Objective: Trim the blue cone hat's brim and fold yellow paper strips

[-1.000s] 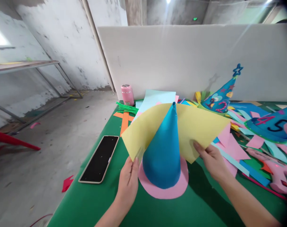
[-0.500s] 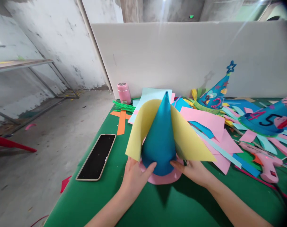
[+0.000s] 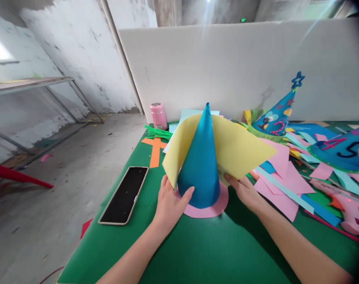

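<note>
A blue cone hat (image 3: 198, 169) with a pink brim (image 3: 207, 212) stands upright on the green table in front of me. Behind it, a yellow sheet (image 3: 241, 150) curves around both sides. My left hand (image 3: 170, 201) has its thumb pressed on the cone's lower left front, and its fingers are partly hidden at the yellow sheet's lower left edge. On the other side, my right hand (image 3: 242, 191) pinches the sheet's lower right edge, beside the cone and apart from it.
A phone (image 3: 123, 195) lies to the left, near orange strips (image 3: 155, 154), green pipe cleaners (image 3: 158, 133) and a pink canister (image 3: 158, 116). On the right are decorated blue hats (image 3: 275, 114), pink paper pieces (image 3: 288, 189) and a pink glue gun (image 3: 349, 205). A white panel (image 3: 226, 67) rises behind.
My right thumb has left the cone's lower right and now grips only the yellow sheet. The sheet's right side has swung outward and up. The view has shifted slightly.
</note>
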Available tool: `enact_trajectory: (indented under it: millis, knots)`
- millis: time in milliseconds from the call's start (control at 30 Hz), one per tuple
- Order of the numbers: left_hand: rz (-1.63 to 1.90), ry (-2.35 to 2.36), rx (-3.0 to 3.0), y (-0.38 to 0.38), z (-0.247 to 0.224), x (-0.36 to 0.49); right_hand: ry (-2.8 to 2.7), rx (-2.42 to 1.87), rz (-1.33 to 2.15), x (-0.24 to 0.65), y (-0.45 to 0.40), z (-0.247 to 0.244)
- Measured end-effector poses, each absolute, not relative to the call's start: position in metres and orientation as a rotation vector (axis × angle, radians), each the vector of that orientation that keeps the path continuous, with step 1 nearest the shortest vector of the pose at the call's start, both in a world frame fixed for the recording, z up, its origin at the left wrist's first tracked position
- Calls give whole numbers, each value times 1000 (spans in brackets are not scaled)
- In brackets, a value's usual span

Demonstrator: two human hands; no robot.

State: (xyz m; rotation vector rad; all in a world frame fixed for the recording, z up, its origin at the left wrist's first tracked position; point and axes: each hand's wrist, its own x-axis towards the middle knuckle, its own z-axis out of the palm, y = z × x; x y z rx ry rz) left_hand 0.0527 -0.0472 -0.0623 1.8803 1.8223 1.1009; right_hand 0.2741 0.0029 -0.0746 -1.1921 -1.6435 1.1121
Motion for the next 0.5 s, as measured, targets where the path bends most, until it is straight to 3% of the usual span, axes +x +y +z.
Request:
enact_trajectory:
  millis: [500]
  knots:
    - [1091,1870,1815,-64,-73,46,-1833,-1307,1128,278,-18,-60]
